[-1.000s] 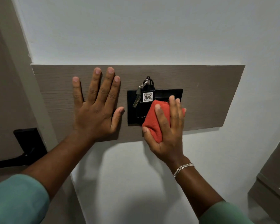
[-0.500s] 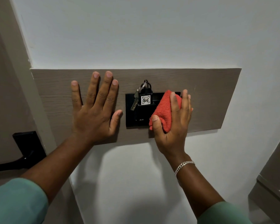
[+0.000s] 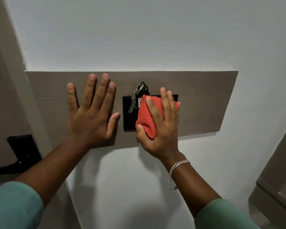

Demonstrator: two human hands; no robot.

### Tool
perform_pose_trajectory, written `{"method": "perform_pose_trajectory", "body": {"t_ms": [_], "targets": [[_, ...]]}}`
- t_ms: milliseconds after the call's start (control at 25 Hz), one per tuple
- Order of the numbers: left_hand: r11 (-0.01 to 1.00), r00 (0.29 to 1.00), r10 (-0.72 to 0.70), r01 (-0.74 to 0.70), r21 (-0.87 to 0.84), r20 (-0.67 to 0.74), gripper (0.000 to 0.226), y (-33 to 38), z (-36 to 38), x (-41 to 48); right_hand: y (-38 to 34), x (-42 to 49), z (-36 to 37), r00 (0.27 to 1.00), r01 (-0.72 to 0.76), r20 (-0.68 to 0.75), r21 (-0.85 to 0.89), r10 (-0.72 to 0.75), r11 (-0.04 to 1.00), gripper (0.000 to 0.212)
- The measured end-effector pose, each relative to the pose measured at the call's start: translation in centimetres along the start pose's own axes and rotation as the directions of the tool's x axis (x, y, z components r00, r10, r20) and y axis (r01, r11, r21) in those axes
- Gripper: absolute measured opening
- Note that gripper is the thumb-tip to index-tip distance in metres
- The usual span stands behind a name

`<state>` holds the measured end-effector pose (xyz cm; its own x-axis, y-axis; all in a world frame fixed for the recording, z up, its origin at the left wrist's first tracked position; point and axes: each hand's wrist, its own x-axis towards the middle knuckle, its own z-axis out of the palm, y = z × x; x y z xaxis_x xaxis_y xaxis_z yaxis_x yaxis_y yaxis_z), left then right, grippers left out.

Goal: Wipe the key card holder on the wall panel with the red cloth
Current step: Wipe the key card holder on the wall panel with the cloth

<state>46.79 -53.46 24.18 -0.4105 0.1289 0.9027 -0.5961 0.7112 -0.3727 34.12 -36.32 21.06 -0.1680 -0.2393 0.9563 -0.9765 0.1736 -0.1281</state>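
Observation:
A black key card holder [image 3: 127,116] is set into a grey-brown wood wall panel [image 3: 205,100]. A black key fob with a metal key [image 3: 133,103] hangs from its slot. My right hand [image 3: 162,126] presses the folded red cloth [image 3: 144,116] flat over the middle and right of the holder, covering most of the fob's label. My left hand [image 3: 92,113] lies flat on the panel just left of the holder, fingers spread, holding nothing.
A black door handle and plate [image 3: 21,151] sit on the door at the left edge. White wall surrounds the panel. A grey-brown cabinet edge [image 3: 274,192] juts in at the lower right.
My right hand slid the red cloth from the holder's lower middle up to its right side, then back left over the fob. My left hand stayed flat on the panel.

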Motion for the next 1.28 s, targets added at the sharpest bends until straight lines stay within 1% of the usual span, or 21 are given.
{"method": "perform_pose_trajectory", "body": {"t_ms": [120,200,320,440,600,720,880,960,1040,1080,1120,1160,1200,1240,1280], "targets": [[1.0,1.0,-0.002,0.002,-0.003,-0.003,0.077,0.0,0.0,0.0,0.7,0.4,-0.3,0.997,-0.069,-0.029,0.008,0.07,0.998,0.071],[1.0,1.0,-0.001,0.001,-0.006,-0.005,0.077,0.0,0.1,-0.1,1.0,0.2,-0.3,0.984,-0.161,-0.065,0.04,0.163,0.986,0.071],[1.0,1.0,0.001,-0.001,0.0,-0.016,0.077,0.1,0.3,-0.1,0.9,-0.9,0.1,0.939,-0.31,-0.114,0.125,0.324,0.942,0.072],[1.0,1.0,-0.004,0.004,-0.001,-0.021,0.077,0.0,0.3,-0.2,-0.1,-2.1,1.1,0.909,-0.368,-0.146,0.161,0.391,0.916,0.074],[1.0,1.0,-0.005,0.004,-0.012,-0.022,0.076,0.2,0.1,0.0,-1.8,-3.3,2.3,0.85,-0.459,-0.174,0.216,0.497,0.862,0.081],[1.0,1.0,-0.004,0.004,-0.024,-0.004,0.077,0.1,-0.1,0.1,-3.0,-3.6,3.0,0.847,-0.477,-0.145,0.22,0.512,0.851,0.089],[0.998,0.999,-0.008,0.011,-0.065,0.048,0.075,0.1,-0.8,0.1,-4.3,-3.7,3.5,0.883,-0.439,-0.111,0.154,0.457,0.885,0.094],[0.987,0.999,-0.027,0.034,-0.156,0.043,0.07,0.4,-1.7,0.4,-3.7,-3.8,3.0,0.915,-0.388,-0.085,0.091,0.396,0.917,0.093],[0.932,0.995,-0.098,0.092,-0.351,0.001,0.06,1.2,-3.0,0.5,-2.9,-3.9,2.3,0.948,-0.312,-0.051,0.033,0.313,0.95,0.092],[0.883,0.989,-0.145,0.12,-0.454,-0.021,0.052,2.0,-3.8,0.6,-2.6,-3.8,2.1,0.962,-0.271,-0.041,0.018,0.272,0.962,0.09],[0.821,0.982,-0.191,0.154,-0.55,-0.01,0.045,3.1,-4.8,0.8,-2.4,-3.7,1.9,0.971,-0.235,-0.034,0.007,0.235,0.972,0.086],[0.752,0.974,-0.221,0.199,-0.629,0.043,0.039,4.4,-5.7,0.9,-2.2,-3.5,1.7,0.978,-0.208,-0.03,0.007,0.208,0.978,0.082],[0.679,0.958,-0.251,0.275,-0.681,0.136,0.036,5.6,-6.6,1.1,-2.0,-3.5,1.5,0.981,-0.191,-0.028,0.023,0.192,0.981,0.08],[0.6,0.923,-0.29,0.381,-0.704,0.253,0.034,6.5,-7.2,1.3,-1.8,-3.4,1.3,0.982,-0.184,-0.022,0.05,0.186,0.982,0.081],[0.513,0.871,-0.329,0.49,-0.705,0.366,0.034,7.2,-7.7,1.4,-1.6,-3.5,1.2,0.982,-0.186,-0.007,0.077,0.187,0.98,0.082]]}}
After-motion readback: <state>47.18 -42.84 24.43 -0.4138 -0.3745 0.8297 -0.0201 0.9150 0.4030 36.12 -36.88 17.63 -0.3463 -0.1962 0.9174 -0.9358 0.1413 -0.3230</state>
